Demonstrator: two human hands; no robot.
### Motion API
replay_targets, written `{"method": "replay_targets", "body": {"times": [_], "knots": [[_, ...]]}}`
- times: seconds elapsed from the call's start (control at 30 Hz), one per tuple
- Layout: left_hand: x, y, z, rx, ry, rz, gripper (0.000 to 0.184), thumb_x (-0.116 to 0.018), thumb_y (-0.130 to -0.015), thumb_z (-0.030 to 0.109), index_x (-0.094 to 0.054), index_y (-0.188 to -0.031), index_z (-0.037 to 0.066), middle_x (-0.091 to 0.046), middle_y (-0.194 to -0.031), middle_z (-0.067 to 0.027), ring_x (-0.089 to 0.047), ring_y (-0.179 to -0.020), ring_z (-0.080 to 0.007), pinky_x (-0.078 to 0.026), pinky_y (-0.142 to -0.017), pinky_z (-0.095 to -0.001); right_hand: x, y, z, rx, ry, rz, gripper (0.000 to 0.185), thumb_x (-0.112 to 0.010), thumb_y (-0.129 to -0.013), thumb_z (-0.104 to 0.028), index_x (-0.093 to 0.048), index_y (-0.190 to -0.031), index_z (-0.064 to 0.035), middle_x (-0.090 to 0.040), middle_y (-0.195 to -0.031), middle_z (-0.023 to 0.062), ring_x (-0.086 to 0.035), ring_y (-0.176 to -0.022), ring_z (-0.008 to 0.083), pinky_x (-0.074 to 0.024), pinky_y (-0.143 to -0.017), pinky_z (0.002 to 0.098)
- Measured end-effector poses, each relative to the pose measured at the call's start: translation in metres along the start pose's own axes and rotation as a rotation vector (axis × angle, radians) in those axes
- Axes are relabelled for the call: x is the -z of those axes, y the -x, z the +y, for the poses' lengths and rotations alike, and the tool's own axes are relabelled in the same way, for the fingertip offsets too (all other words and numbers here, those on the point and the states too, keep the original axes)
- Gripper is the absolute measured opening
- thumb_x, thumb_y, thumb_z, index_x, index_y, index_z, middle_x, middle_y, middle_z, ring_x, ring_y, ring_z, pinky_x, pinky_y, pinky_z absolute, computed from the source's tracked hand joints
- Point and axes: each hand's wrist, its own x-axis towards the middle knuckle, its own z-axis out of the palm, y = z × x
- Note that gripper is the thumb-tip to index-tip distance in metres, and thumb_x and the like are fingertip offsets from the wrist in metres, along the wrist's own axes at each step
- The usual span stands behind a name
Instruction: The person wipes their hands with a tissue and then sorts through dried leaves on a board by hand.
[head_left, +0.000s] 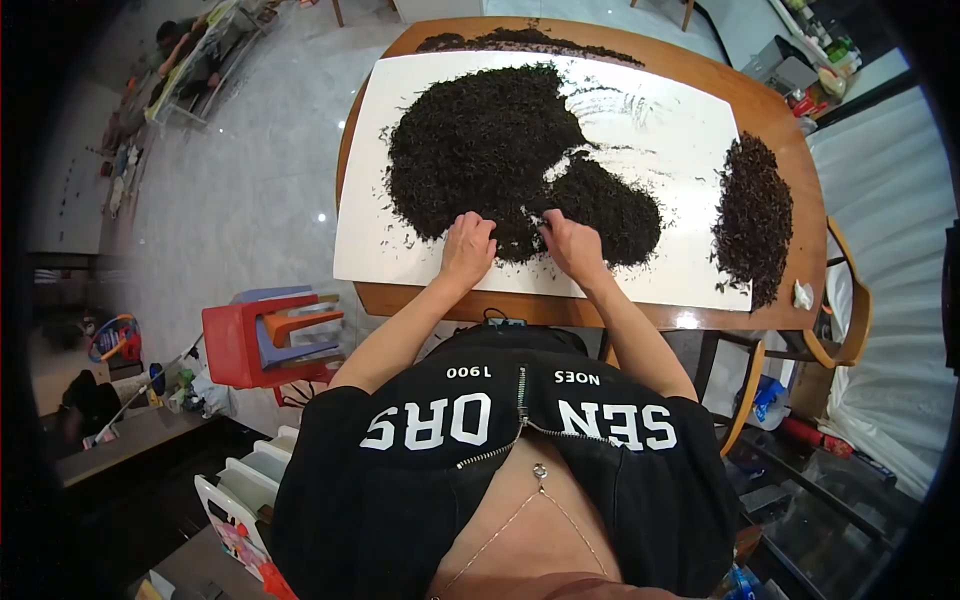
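Observation:
A large heap of dark dried leaves [480, 140] lies on a white board [365, 240], with a smaller heap [605, 210] to its right. At the lower edge of the large heap is my left hand [469, 248], its fingers curled down into the leaves. My right hand [572, 245] touches the left side of the smaller heap, with fingers bent and pressed together. Loose leaves lie between the two hands. Whatever the fingertips pinch is too small to make out.
The board rests on a wooden table [800, 250]. Another leaf pile [755, 220] covers the table's right side, and a strip of leaves [530, 40] runs along the far edge. Red stools [235, 345] stand at the left, a wooden chair [855, 310] at the right.

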Motion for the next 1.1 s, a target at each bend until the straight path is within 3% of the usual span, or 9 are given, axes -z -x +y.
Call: {"method": "replay_targets", "body": {"times": [0.07, 0.23, 0.37, 0.57, 0.73, 1.1], "knots": [[-0.002, -0.001, -0.001, 0.024, -0.031, -0.024, 0.029, -0.065, -0.078, 0.002, -0.065, -0.107, 0.004, -0.056, -0.103, -0.0109, -0.055, -0.094, -0.0291, -0.047, -0.086, -0.037, -0.001, 0.001, -0.005, 0.03, -0.025, 0.037, 0.018, -0.059, -0.089, -0.024, -0.052, -0.095, -0.0079, -0.067, -0.065, 0.0128, -0.064, -0.053, 0.0346, -0.0465, -0.045, 0.0435], [-0.001, -0.001, -0.002, 0.001, -0.045, 0.039, 0.029, -0.063, -0.078, 0.0, -0.065, -0.106, 0.003, -0.054, -0.102, -0.0117, -0.055, -0.091, -0.0294, -0.047, -0.083, -0.0373, -0.018, 0.003, -0.007, 0.13, -0.032, -0.108, 0.022, -0.06, -0.089, -0.024, -0.056, -0.105, -0.009, -0.069, -0.072, 0.013, -0.066, -0.061, 0.0352, -0.0481, -0.051, 0.0423], [-0.001, -0.002, 0.004, 0.003, -0.028, 0.114, 0.028, -0.062, -0.077, -0.002, -0.067, -0.105, 0.004, -0.054, -0.102, -0.0135, -0.055, -0.09, -0.0303, -0.048, -0.081, -0.0376, -0.02, -0.001, 0.007, 0.078, 0.08, -0.065, 0.017, -0.059, -0.088, -0.023, -0.054, -0.096, -0.0089, -0.067, -0.066, 0.0114, -0.063, -0.053, 0.0334, -0.0461, -0.045, 0.0426], [0.001, -0.006, 0.009, -0.053, -0.047, 0.058, 0.027, -0.062, -0.077, -0.003, -0.07, -0.101, 0.004, -0.054, -0.101, -0.0141, -0.055, -0.09, -0.0309, -0.048, -0.08, -0.0382, -0.013, -0.011, 0.004, 0.065, 0.044, 0.015, 0.018, -0.059, -0.087, -0.022, -0.056, -0.099, -0.01, -0.067, -0.067, 0.0108, -0.064, -0.053, 0.0327, -0.0458, -0.045, 0.042], [0.002, -0.006, 0.004, -0.012, -0.063, 0.114, 0.026, -0.062, -0.076, -0.003, -0.072, -0.099, 0.005, -0.053, -0.101, -0.014, -0.055, -0.09, -0.031, -0.048, -0.08, -0.0384, -0.013, -0.021, -0.014, 0.175, 0.007, 0.034, 0.018, -0.058, -0.087, -0.02, -0.057, -0.102, -0.0105, -0.067, -0.067, 0.0111, -0.063, -0.053, 0.0326, -0.046, -0.045, 0.0417], [-0.002, -0.01, 0.001, 0.058, -0.15, 0.118, 0.031, -0.06, -0.076, -0.002, -0.071, -0.104, 0.006, -0.053, -0.099, -0.014, -0.053, -0.086, -0.0315, -0.046, -0.076, -0.0387, -0.007, -0.012, -0.004, 0.041, 0.106, -0.098, 0.024, -0.055, -0.091, -0.019, -0.061, -0.113, -0.0103, -0.069, -0.072, 0.0113, -0.064, -0.057, 0.0344, -0.0461, -0.047, 0.0416]]}}
